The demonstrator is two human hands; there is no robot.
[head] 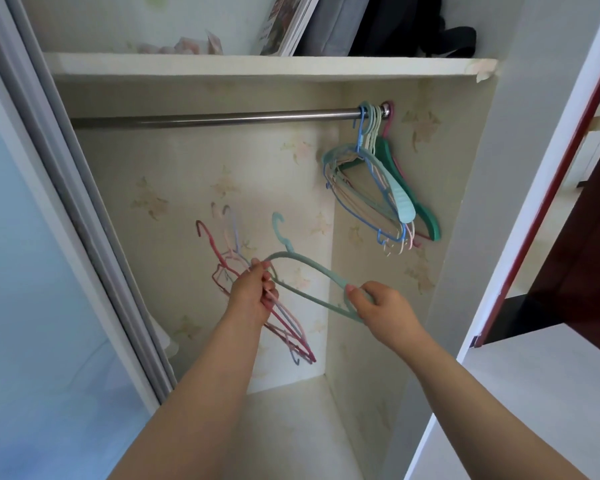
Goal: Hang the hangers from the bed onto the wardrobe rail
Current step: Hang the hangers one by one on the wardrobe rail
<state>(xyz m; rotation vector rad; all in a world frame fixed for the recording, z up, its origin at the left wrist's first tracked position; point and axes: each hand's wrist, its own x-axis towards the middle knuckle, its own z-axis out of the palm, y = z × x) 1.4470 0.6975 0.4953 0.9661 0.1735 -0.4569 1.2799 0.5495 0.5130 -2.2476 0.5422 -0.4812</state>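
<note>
- Head view: my right hand (383, 308) pinches the teal hanger (312, 271) below the rail (215, 118).
- My left hand (253, 299) grips the bundle of hangers (284, 323); its fingers also touch the teal one.
- Hooks may tangle as I separate them, spilling the bundle.

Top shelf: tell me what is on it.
On the top shelf stand a leaning book, something grey and a black bag; pale pink items lie left. Their upper parts are cropped.

Open wardrobe, its inner walls (194, 174) papered pale with faded flowers. A white shelf (257, 65) above carries books (288, 26) and a dark bag (413, 26). Frosted sliding door (32, 271) at left; dark red-brown furniture (582, 265) at right, daylight soft.
</note>
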